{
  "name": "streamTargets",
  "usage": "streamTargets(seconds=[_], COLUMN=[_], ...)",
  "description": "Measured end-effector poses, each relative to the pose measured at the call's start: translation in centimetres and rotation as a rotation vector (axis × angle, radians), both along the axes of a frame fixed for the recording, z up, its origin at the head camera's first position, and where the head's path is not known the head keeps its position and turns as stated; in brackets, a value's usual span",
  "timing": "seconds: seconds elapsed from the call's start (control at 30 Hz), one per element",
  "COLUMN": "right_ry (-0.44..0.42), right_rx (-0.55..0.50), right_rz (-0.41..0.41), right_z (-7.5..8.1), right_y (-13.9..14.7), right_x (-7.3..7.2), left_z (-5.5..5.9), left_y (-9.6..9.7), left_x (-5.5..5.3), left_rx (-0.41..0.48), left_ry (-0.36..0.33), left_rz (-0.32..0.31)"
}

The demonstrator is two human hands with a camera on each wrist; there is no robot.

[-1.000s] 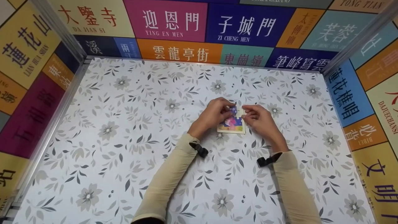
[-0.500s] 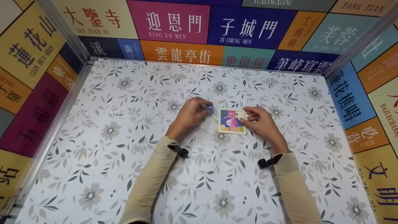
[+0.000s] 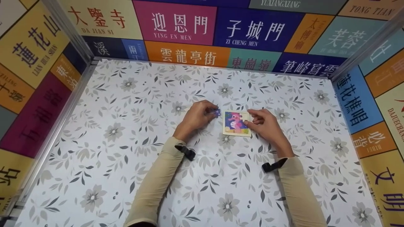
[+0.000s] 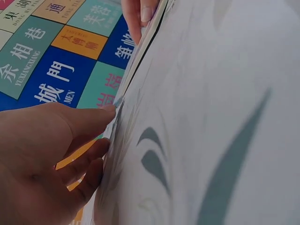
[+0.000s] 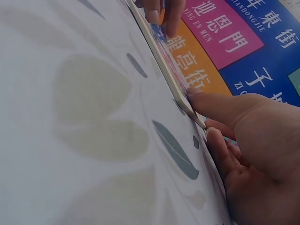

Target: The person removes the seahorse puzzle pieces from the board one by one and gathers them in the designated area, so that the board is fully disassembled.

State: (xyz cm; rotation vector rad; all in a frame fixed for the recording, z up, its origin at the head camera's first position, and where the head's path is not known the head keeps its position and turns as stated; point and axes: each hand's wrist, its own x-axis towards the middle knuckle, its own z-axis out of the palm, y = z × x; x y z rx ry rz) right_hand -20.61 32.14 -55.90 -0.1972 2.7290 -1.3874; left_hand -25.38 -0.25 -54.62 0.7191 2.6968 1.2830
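Observation:
A small square jigsaw puzzle [image 3: 234, 125] with a pink seahorse picture and a pale wooden frame lies flat on the table. Its upper right part shows bare wood. My left hand [image 3: 197, 116], just left of the board, pinches a blue-purple puzzle piece [image 3: 217, 112] near the tabletop. In the left wrist view this piece cannot be made out. At the board's right side, my right hand [image 3: 266, 126] holds the frame. The right wrist view shows the right thumb [image 5: 206, 99] on the board's face and the curled fingers low beside its edge.
A white cloth with grey flowers and leaves covers the table [image 3: 126, 176]. Upright panels with coloured name blocks [image 3: 183, 28] close off the back and both sides. Each wrist wears a black camera strap [image 3: 186, 152].
My left hand has moved left off the puzzle with the piece, uncovering the seahorse, then shifted slightly back toward the board. My right hand stays at the board's right edge.

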Motion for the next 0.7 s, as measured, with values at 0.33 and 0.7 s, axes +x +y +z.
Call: streamTargets(seconds=[0.33, 0.7], right_ry=[-0.006, -0.01], right_rx=[0.008, 0.007], right_rz=[-0.014, -0.012], right_z=[-0.05, -0.01], right_y=[-0.18, -0.27], right_x=[0.04, -0.05], left_z=[-0.17, -0.27], left_y=[0.36, 0.14], left_x=[0.03, 0.05], left_rx=[-0.034, -0.036], left_ry=[0.019, 0.023], left_rz=[-0.016, -0.024])
